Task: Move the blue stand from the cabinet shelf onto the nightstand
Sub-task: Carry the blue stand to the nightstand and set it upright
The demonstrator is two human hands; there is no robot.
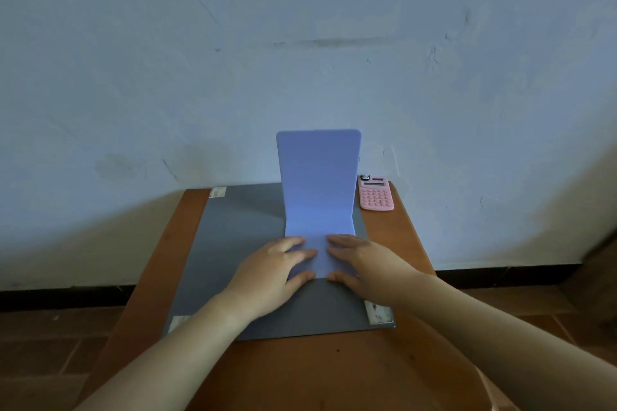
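Nearest the camera, two bare forearms reach forward over the front of the nightstand (160,264), a brown wooden top with a grey mat (233,243) lying on it. The mat's corners are held by pale strips of tape (379,312), one at the near right, one at the near left and one at the far left.

Both hands lie palm down on the flat foot of the blue stand (319,183). The left hand (270,274) covers the left side of the foot, its fingers stretched out flat and slightly spread, the thumb lying along the near edge. The right hand (359,264) mirrors it on the right side, fingers flat and a little apart, thumb at the near edge. The fingertips of the two hands nearly meet in the middle, with a strip of blue showing between them. Neither hand seems to wrap around the stand; they appear to press on it from above, though whether the thumbs hook under the near edge is hard to tell.

The stand sits on the mat, towards its right half, with the foot pointing at the person and the tall back plate rising upright behind the hands.

Just right of the back plate, a pink calculator (376,193) lies flat on the bare wood near the far right corner.

Behind everything stands a pale, scuffed wall (300,43), with a dark skirting strip (500,275) where it meets the brown floor
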